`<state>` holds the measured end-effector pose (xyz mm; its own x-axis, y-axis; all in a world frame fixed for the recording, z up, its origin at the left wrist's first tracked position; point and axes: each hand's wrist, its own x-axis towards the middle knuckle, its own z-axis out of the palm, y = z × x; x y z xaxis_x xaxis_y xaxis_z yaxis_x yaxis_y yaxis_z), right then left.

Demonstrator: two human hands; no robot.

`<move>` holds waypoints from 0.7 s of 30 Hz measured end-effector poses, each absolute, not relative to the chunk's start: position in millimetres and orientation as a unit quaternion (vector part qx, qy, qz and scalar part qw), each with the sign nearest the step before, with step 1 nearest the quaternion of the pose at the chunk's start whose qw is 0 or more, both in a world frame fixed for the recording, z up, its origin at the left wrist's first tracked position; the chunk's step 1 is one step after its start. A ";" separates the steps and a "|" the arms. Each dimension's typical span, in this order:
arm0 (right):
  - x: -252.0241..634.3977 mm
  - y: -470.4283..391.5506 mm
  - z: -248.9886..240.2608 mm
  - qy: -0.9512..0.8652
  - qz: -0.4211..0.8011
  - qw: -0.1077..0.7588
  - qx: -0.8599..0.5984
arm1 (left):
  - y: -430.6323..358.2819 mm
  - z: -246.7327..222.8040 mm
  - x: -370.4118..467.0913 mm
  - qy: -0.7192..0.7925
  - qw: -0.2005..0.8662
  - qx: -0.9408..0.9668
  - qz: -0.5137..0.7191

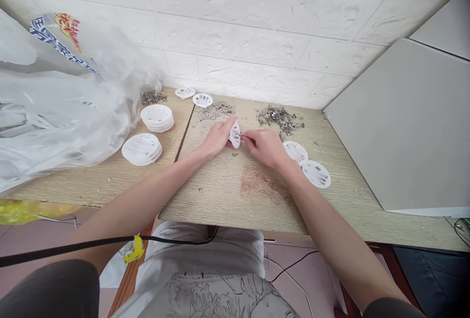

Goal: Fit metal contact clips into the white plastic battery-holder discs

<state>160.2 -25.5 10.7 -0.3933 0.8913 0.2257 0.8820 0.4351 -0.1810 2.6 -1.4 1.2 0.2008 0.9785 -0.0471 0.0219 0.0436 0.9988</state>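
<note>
My left hand grips a round white plastic disc with slots, tilted up on its edge above the table. Against the disc's right side, my right hand is closed in a pinch, and a tiny metal piece shows at its fingertips. Its exact shape is too small to make out. Just behind the hands lie two heaps of small metal pieces, a lighter heap and a darker heap. Beside my right wrist, two similar white discs, a nearer disc and a farther disc, lie flat.
Two stacks of white discs, one nearer and one farther, stand on the left. A large plastic bag bulges beside them. A grey panel bounds the right, a white brick-patterned wall the back. A black cable crosses below.
</note>
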 end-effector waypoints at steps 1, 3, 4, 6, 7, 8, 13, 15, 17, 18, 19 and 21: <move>159.7 -25.8 10.8 -0.834 0.012 0.143 -0.532 | -1.2 0.7 2.6 0.463 0.554 0.543 0.430; 158.8 -26.5 11.2 -0.832 0.003 0.138 -0.537 | -1.0 -0.1 2.8 0.463 0.552 0.545 0.429; 158.3 -26.9 11.4 -0.830 -0.001 0.135 -0.541 | -0.8 -0.5 2.9 0.463 0.553 0.545 0.428; 157.4 -27.5 12.0 -0.826 -0.008 0.127 -0.549 | -0.4 -1.5 3.2 0.460 0.553 0.548 0.427; 156.9 -27.7 12.3 -0.825 -0.011 0.122 -0.551 | -0.2 -2.1 3.3 0.458 0.551 0.551 0.427; 156.5 -27.8 12.4 -0.825 -0.012 0.118 -0.552 | 0.1 -2.8 3.4 0.459 0.546 0.556 0.427; 154.6 -27.0 12.1 -0.825 -0.009 0.101 -0.556 | 0.9 -6.3 3.2 0.468 0.520 0.582 0.414; 154.1 -26.7 11.9 -0.827 -0.005 0.097 -0.554 | 0.8 -7.0 3.2 0.467 0.517 0.588 0.410; 154.0 -26.6 12.1 -0.829 -0.001 0.096 -0.551 | 0.5 -6.9 3.4 0.467 0.518 0.588 0.410; 154.2 -26.7 12.3 -0.828 0.001 0.097 -0.552 | 0.3 -6.5 3.5 0.466 0.519 0.586 0.412; 154.6 -26.8 12.6 -0.827 0.003 0.101 -0.553 | 0.1 -6.0 3.7 0.463 0.523 0.582 0.416; 155.7 -27.0 13.0 -0.823 0.011 0.114 -0.556 | -0.2 -4.7 4.2 0.454 0.538 0.571 0.424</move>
<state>155.7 -27.0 13.0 -0.3548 0.9182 0.1761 0.9133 0.3807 -0.1446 4.2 -0.2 -4.7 0.2294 0.9733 -0.0041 0.0623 -0.0105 0.9980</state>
